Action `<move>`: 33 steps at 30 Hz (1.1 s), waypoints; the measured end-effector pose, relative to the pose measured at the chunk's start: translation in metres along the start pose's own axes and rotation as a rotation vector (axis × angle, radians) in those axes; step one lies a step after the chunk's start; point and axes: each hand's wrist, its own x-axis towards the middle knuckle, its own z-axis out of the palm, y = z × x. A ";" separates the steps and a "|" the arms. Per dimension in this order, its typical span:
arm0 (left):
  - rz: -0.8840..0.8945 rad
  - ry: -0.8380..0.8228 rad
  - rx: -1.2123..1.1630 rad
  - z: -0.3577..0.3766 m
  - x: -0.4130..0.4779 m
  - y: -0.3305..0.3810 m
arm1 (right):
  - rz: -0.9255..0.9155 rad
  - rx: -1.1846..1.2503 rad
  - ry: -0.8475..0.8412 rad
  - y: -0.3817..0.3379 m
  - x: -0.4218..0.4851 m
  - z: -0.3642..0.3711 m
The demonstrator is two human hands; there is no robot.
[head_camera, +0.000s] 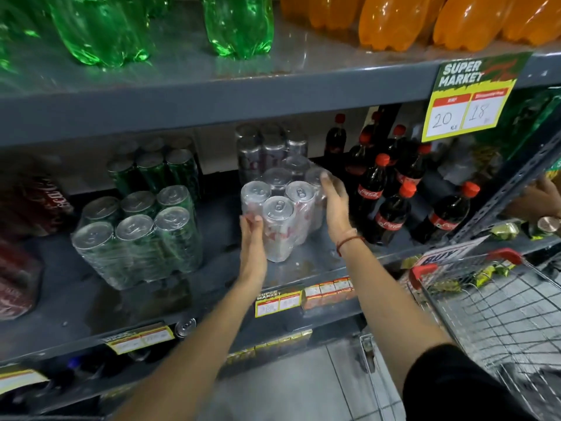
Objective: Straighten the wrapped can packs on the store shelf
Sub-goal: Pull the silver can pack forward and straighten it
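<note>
A plastic-wrapped pack of silver cans [280, 205] stands on the grey middle shelf [315, 262], turned at an angle to the shelf edge. My left hand [252, 238] presses its near left corner and my right hand [334, 205] lies flat against its right side. Behind it stands another silver can pack [267, 150]. To the left sits a wrapped pack of green cans [139, 235], also skewed, with a further green pack [154, 168] behind it.
Small cola bottles [391, 196] with red caps crowd the shelf just right of my right hand. Red can packs [27, 208] sit at far left. Green and orange bottles fill the upper shelf. A wire shopping cart [485, 302] stands at lower right. Another person's hand [543, 192] shows at the right edge.
</note>
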 end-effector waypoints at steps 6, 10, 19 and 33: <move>-0.033 -0.164 0.019 -0.014 0.029 0.023 | -0.095 -0.039 0.152 0.018 -0.021 -0.009; -0.024 -0.115 0.041 -0.021 0.031 0.017 | -0.120 -0.012 0.095 0.022 -0.026 -0.021; 0.183 -0.176 0.906 -0.037 0.021 -0.042 | -0.010 -0.400 -0.425 0.059 -0.023 -0.073; 0.221 -0.117 0.889 -0.036 0.003 -0.054 | -0.110 -0.540 -0.327 0.067 -0.029 -0.083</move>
